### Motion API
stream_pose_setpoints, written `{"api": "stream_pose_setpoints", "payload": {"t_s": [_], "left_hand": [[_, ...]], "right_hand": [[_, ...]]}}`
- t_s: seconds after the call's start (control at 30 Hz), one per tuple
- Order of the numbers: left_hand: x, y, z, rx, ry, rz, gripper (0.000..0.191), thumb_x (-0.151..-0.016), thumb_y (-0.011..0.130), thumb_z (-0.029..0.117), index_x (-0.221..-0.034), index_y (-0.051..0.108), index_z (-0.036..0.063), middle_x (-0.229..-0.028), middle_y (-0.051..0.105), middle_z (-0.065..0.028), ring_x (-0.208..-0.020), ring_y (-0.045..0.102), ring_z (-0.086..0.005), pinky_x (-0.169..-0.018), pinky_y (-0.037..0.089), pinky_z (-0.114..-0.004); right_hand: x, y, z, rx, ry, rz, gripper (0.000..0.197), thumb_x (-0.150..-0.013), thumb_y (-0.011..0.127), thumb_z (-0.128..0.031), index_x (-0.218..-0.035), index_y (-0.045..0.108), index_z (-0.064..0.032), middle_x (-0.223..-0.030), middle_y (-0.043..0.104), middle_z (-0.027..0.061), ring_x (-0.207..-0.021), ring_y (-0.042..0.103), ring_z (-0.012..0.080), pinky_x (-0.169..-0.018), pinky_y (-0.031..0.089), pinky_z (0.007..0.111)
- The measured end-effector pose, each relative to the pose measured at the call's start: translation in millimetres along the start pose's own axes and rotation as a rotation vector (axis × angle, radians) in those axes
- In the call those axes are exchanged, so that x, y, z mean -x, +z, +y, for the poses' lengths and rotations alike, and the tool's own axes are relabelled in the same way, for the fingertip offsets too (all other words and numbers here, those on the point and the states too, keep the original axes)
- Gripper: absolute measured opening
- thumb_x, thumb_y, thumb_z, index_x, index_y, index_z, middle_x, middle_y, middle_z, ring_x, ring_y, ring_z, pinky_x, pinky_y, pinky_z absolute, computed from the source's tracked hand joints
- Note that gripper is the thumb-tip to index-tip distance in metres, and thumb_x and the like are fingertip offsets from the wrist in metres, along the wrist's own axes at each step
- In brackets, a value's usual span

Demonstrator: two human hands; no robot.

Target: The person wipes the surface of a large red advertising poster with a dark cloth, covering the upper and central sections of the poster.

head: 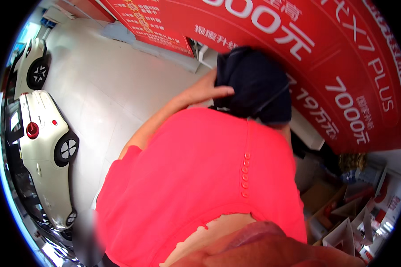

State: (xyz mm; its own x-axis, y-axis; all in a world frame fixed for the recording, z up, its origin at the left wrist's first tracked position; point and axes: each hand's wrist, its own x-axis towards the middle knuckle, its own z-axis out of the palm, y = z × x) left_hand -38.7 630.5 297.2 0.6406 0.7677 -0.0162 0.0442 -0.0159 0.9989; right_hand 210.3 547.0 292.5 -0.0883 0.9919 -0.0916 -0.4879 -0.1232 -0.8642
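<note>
My left hand [222, 90] lies against the left side of the dark navy cloth [257, 83], which looks like clothing over my lap. The thumb shows on top of the cloth. Its fingers are hidden, so a grip cannot be made out. My right hand is out of view; a strip of skin shows at the lower right edge of the dark cloth. The red buttoned shirt [200, 160] on my torso fills the middle of the picture.
Large red printed boards [320, 63] curve across the top and right. Pale cars [47, 143] stand at the left on a light tiled floor [97, 83]. Open boxes [340, 237] with assorted items are at the lower right.
</note>
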Motion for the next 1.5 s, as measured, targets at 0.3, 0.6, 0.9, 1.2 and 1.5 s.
{"api": "stream_pose_setpoints", "payload": {"t_s": [0.3, 0.6, 0.9, 1.2, 1.5], "left_hand": [[16, -53, 40, 0.845, -0.069, 0.225, 0.053, -0.097, 0.052, 0.034, -0.133, 0.049, -0.0048, -0.128, 0.059, -0.0150, -0.117, 0.057, -0.0252, -0.104, 0.042, -0.035], [18, -3, 20, -0.013, -0.014, 0.125, 0.056, -0.088, 0.060, 0.024, -0.134, 0.047, -0.0054, -0.131, 0.054, -0.0228, -0.122, 0.052, -0.0325, -0.108, 0.038, -0.039], [7, -46, 40, 0.300, -0.071, 0.281, 0.060, -0.084, 0.064, 0.020, -0.135, 0.045, -0.0049, -0.133, 0.050, -0.0255, -0.126, 0.047, -0.0354, -0.110, 0.035, -0.041], [-29, -81, 123, -0.923, 0.378, 0.531, 0.065, -0.079, 0.067, 0.015, -0.136, 0.044, -0.0043, -0.136, 0.046, -0.0281, -0.130, 0.043, -0.0383, -0.112, 0.031, -0.042], [-160, -51, 94, -1.407, 0.873, 0.410, 0.056, -0.087, 0.061, 0.016, -0.138, 0.044, 0.0021, -0.141, 0.041, -0.0226, -0.135, 0.035, -0.0349, -0.115, 0.026, -0.038]], "right_hand": [[3, -16, 22, 0.070, 0.128, 0.021, 0.038, -0.098, 0.054, -0.019, -0.132, 0.052, -0.0026, -0.126, 0.060, 0.0110, -0.115, 0.055, 0.0175, -0.098, 0.043, 0.030], [-12, -17, 39, 0.115, 0.181, -0.025, 0.036, -0.098, 0.056, -0.018, -0.130, 0.054, -0.0023, -0.124, 0.061, 0.0111, -0.113, 0.056, 0.0168, -0.096, 0.044, 0.029], [-15, -36, 55, 0.246, 0.141, 0.006, 0.034, -0.097, 0.057, -0.017, -0.128, 0.056, -0.0019, -0.121, 0.063, 0.0112, -0.111, 0.057, 0.0161, -0.094, 0.044, 0.028], [37, -17, -4, 1.391, -0.681, 0.706, 0.039, -0.091, 0.064, -0.014, -0.129, 0.056, -0.0075, -0.128, 0.055, 0.0139, -0.123, 0.049, 0.0277, -0.098, 0.041, 0.040], [16, -55, -16, 1.853, -0.796, 0.970, 0.074, -0.085, 0.071, -0.031, -0.147, 0.034, -0.0116, -0.151, 0.025, 0.0166, -0.141, 0.026, 0.0343, -0.111, 0.022, 0.055]]}}
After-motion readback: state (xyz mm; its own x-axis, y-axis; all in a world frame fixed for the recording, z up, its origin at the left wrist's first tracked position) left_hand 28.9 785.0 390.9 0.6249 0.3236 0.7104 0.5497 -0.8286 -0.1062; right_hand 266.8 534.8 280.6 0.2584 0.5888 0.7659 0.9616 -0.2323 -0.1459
